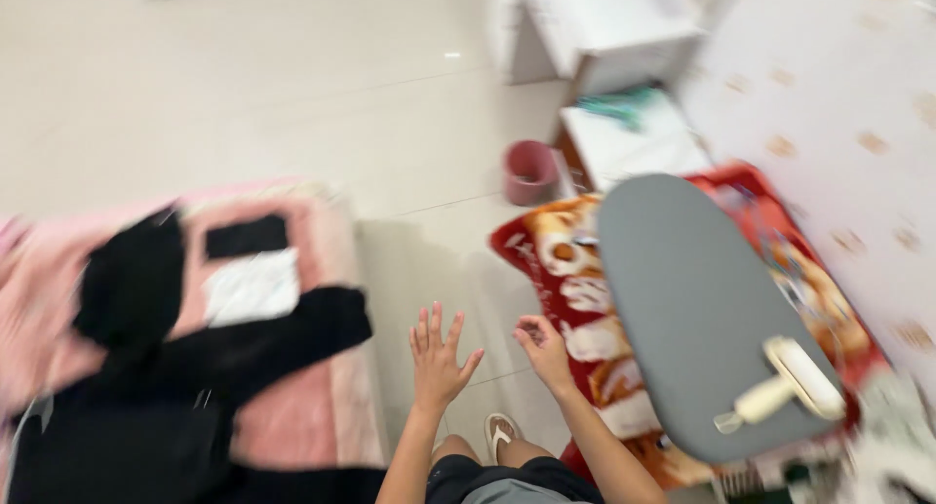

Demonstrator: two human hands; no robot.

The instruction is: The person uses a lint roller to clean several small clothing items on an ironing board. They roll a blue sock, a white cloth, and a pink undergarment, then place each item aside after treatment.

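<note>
The view is blurred by motion. My left hand [436,353] is raised over the pale tiled floor with its fingers spread and nothing in it. My right hand [542,346] hovers beside it with fingers loosely curled, holding nothing, close to the left edge of a red patterned blanket [570,309]. A grey ironing board [692,309] lies over that blanket to the right, with a cream iron [790,382] on its near end. A black garment [175,368] sprawls on a pink cloth-covered surface [302,416] to my left.
A folded white cloth [253,288] and a small black piece [247,236] rest on the pink surface. A pink bin [529,171] stands on the floor by white furniture [604,36]. My sandalled foot [500,434] shows below.
</note>
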